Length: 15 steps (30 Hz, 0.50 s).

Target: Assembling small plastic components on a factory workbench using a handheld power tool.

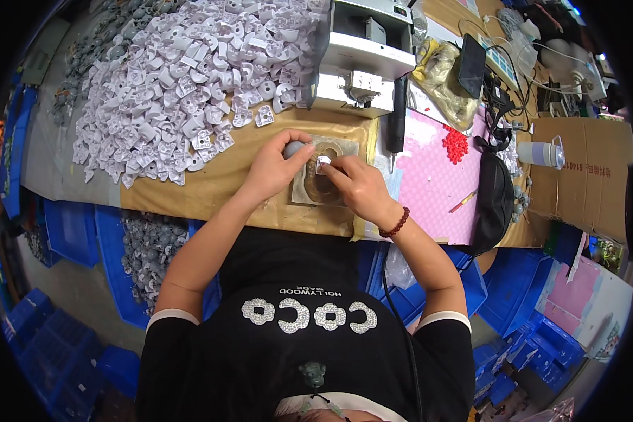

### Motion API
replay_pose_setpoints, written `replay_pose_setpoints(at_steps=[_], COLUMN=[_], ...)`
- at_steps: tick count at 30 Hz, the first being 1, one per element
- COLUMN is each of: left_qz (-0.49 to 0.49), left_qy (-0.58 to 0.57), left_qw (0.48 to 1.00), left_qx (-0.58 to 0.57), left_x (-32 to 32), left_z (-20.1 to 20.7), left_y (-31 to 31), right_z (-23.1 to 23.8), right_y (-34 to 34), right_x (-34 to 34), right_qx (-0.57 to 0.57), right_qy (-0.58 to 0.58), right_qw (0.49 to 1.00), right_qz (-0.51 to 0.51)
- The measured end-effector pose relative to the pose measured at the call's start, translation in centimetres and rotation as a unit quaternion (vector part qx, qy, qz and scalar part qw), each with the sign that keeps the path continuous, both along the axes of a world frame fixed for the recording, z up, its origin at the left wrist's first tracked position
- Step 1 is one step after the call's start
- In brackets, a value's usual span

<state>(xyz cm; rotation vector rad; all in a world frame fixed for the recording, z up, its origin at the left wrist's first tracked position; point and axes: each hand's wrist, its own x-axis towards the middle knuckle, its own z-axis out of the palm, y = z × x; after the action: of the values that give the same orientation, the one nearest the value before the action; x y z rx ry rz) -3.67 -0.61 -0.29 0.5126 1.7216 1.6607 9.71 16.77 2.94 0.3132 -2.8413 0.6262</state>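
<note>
At centre frame, right hand [355,184]: fingertips are pinching a small white plastic part [323,164], pressing it onto the tan fixture plate [325,176].
Left hand [274,167]: is curling closed around a small grey rounded piece [293,148] at the plate's upper-left edge.
Doing it well: judging by the grip, keeping the part flat and square on the plate while the other hand is steadying matters most.
Upper left of frame: a heap of white parts [183,77] is lying on the tabletop [211,186].
Upper centre: a grey machine [362,56] is standing just behind the plate.
</note>
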Motion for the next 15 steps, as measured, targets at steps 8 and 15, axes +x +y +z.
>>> replay_pose_setpoints(at_steps=[8,15], left_qz=[0.006,-0.031], left_qy=[0.119,0.233], left_qw=[0.992,0.97], left_qx=[-0.046,-0.056], left_x=[0.4,0.8], left_z=[1.2,1.5], left_y=[0.0,-1.0], right_z=[0.1,0.1], right_y=[-0.4,-1.6], right_x=[-0.5,0.8], right_qx=[0.046,0.128], right_qy=[0.005,-0.063], right_qw=[0.999,0.99], right_qz=[-0.004,-0.006])
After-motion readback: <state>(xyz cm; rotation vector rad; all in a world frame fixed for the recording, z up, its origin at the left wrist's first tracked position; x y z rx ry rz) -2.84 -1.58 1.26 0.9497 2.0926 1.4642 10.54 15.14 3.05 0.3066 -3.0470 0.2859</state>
